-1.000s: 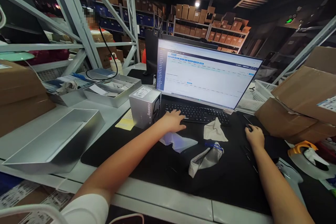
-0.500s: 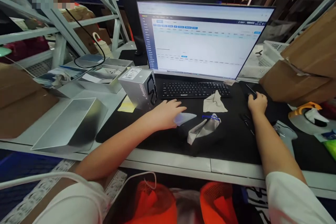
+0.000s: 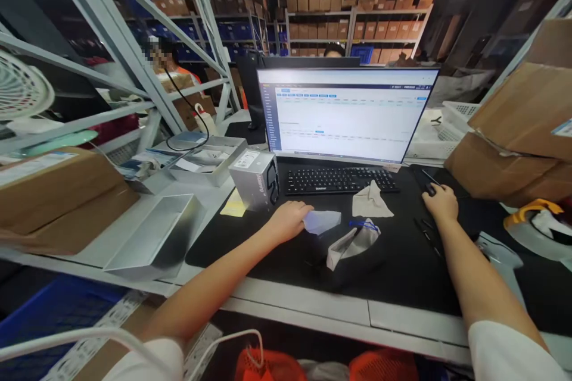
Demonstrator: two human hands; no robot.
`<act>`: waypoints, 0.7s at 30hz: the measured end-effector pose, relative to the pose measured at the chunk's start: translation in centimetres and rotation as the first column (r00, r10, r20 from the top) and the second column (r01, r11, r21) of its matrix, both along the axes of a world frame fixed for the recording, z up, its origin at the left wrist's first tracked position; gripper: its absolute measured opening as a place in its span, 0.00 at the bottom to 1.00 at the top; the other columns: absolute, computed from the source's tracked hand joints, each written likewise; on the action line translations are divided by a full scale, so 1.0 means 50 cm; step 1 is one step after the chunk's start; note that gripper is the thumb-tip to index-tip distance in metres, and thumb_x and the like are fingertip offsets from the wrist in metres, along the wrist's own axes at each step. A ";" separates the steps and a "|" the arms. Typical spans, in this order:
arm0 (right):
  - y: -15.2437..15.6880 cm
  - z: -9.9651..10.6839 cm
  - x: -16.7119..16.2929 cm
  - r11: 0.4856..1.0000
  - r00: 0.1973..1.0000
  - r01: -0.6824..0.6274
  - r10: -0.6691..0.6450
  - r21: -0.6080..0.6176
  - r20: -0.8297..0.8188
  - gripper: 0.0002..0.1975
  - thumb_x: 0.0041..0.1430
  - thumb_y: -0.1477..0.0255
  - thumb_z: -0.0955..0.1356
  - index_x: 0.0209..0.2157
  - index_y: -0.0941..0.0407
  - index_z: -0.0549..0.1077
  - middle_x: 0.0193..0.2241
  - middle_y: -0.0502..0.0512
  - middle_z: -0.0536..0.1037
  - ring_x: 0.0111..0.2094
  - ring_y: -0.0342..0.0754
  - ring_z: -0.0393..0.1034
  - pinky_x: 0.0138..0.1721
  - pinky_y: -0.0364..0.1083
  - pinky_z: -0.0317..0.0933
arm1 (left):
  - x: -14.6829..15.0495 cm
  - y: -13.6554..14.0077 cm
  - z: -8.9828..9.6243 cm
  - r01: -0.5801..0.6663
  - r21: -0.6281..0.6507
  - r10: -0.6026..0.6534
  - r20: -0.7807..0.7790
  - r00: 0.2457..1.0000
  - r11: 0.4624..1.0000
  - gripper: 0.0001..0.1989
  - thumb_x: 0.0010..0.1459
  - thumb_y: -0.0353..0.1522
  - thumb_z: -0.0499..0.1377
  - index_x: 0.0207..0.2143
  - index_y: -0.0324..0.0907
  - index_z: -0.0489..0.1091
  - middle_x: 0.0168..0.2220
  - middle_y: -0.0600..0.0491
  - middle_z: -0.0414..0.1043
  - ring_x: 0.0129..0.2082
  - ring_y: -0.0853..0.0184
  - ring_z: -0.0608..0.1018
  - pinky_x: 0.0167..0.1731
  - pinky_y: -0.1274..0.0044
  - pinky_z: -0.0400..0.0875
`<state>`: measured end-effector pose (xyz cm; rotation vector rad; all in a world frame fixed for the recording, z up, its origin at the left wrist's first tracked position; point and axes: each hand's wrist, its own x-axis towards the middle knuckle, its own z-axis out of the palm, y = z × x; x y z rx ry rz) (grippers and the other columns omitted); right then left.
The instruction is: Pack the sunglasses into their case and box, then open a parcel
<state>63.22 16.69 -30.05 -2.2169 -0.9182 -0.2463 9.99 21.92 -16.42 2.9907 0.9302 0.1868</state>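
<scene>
My left hand [image 3: 289,220] rests over the black desk mat [image 3: 277,256] with its fingers drawn together. From its fingertips a translucent bluish plastic piece [image 3: 323,222] sticks out to the right. My right hand [image 3: 442,207] is wrapped over a black computer mouse [image 3: 429,189]. Between the hands lie a light grey cloth [image 3: 370,200] and a soft pouch [image 3: 351,245] with a blue band. A silver printed box [image 3: 255,181] stands upright behind my left hand, beside a yellow note [image 3: 233,205]. The black keyboard [image 3: 330,180] lies before the lit monitor [image 3: 348,116].
An open silver box part [image 3: 152,238] lies at left, near an open tray [image 3: 210,161] and a cardboard box [image 3: 62,202]. At right are stacked cartons [image 3: 513,149], a tape dispenser [image 3: 536,223], a grey handheld device [image 3: 500,256] and pens [image 3: 428,237]. Another person [image 3: 167,62] is behind the frame.
The view has tilted up, showing more shelves. My left hand's fingers, spread before, are now drawn together at the plastic piece. My right hand stays on the mouse.
</scene>
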 end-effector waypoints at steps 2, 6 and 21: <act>0.004 -0.008 0.004 1.000 1.000 0.004 -0.005 -0.025 -0.004 0.28 0.57 0.64 0.65 0.58 0.59 0.77 0.59 0.68 0.70 0.53 0.64 0.69 0.58 0.60 0.64 | -0.008 0.001 0.002 -0.039 -0.063 0.051 0.201 0.978 0.997 0.23 0.59 0.24 0.56 0.57 0.39 0.72 0.53 0.44 0.76 0.54 0.54 0.77 0.58 0.65 0.71; 0.012 -0.022 0.016 0.999 1.000 0.021 -0.021 -0.025 -0.021 0.29 0.57 0.64 0.65 0.58 0.58 0.77 0.59 0.68 0.70 0.55 0.65 0.68 0.59 0.62 0.64 | -0.024 0.000 -0.006 -0.062 -0.253 0.206 0.598 0.775 0.966 0.24 0.56 0.26 0.57 0.56 0.41 0.71 0.56 0.46 0.76 0.55 0.57 0.77 0.59 0.66 0.72; -0.004 0.042 0.005 0.991 0.992 0.040 -0.023 0.132 -0.125 0.30 0.62 0.64 0.65 0.61 0.64 0.74 0.60 0.77 0.70 0.62 0.71 0.63 0.61 0.62 0.57 | -0.044 0.024 -0.064 0.183 -0.474 0.325 0.790 0.520 0.861 0.26 0.53 0.36 0.65 0.55 0.39 0.72 0.53 0.44 0.78 0.51 0.55 0.80 0.55 0.65 0.75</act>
